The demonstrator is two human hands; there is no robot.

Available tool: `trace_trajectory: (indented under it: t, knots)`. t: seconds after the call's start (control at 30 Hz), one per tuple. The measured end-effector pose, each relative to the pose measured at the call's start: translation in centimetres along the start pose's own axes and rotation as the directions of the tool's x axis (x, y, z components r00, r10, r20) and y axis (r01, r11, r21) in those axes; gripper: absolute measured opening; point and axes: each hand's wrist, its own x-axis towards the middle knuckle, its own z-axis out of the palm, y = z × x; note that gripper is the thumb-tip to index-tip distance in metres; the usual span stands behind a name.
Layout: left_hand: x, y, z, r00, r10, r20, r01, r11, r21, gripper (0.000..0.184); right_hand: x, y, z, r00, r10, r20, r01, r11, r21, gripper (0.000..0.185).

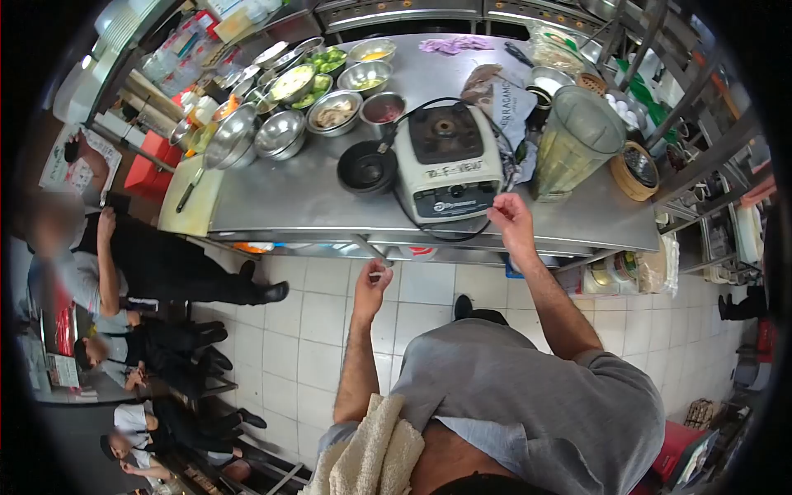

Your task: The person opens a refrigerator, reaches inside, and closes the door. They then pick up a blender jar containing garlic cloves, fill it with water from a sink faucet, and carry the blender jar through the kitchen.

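Note:
My right hand (513,221) is at the front right corner of the white blender base (445,165), its fingertips pinched together; whether anything is between them is too small to tell. Just off the counter's front edge, above the floor, my left hand (373,287) is closed with curled fingers, and what it may hold is unclear. A black cable loops around the base. The tall clear blender jar (577,136) stands to its right, with residue inside. To its left lies a small black pan (366,167).
Metal bowls (280,134) of food crowd the steel counter's (313,198) back left. A knife (190,190) lies on a cutting board (177,206). A bamboo steamer (634,171) sits at the right, near metal shelving. Several people stand at the left.

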Motion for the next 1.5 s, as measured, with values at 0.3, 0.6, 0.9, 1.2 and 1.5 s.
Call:
trace_trajectory:
  t: [0.3, 0.6, 0.9, 1.2, 1.5]
  knots:
    - [4.9, 6.9, 10.0, 0.993, 0.117, 0.002, -0.117, 0.991, -0.059, 0.076, 2.7, 1.8, -2.8, 0.963, 0.206, -0.173, -0.222, 0.972, -0.078, 0.084]
    - [8.8, 4.9, 9.6, 0.988, 0.139, -0.064, -0.149, 0.97, -0.194, 0.063, 4.9, 4.7, -1.2, 0.998, 0.048, -0.038, -0.058, 0.947, -0.317, 0.087]
    - [9.7, 8.2, 3.6, 0.997, 0.078, 0.011, -0.077, 0.995, -0.068, 0.052, 4.3, -6.1, -2.3, 0.977, 0.215, 0.009, -0.192, 0.851, 0.49, 0.046]
    - [8.2, 15.8, 5.1, 0.917, 0.393, 0.066, -0.362, 0.891, -0.275, 0.045, 2.2, -11.8, 6.5, 0.912, 0.068, 0.405, -0.053, 0.998, -0.046, 0.032]
    - [6.4, 19.1, 3.4, 0.909, 0.417, 0.005, -0.355, 0.78, -0.515, 0.034, -0.3, -7.6, 8.7, 0.717, -0.054, 0.695, 0.315, 0.915, -0.253, 0.028]
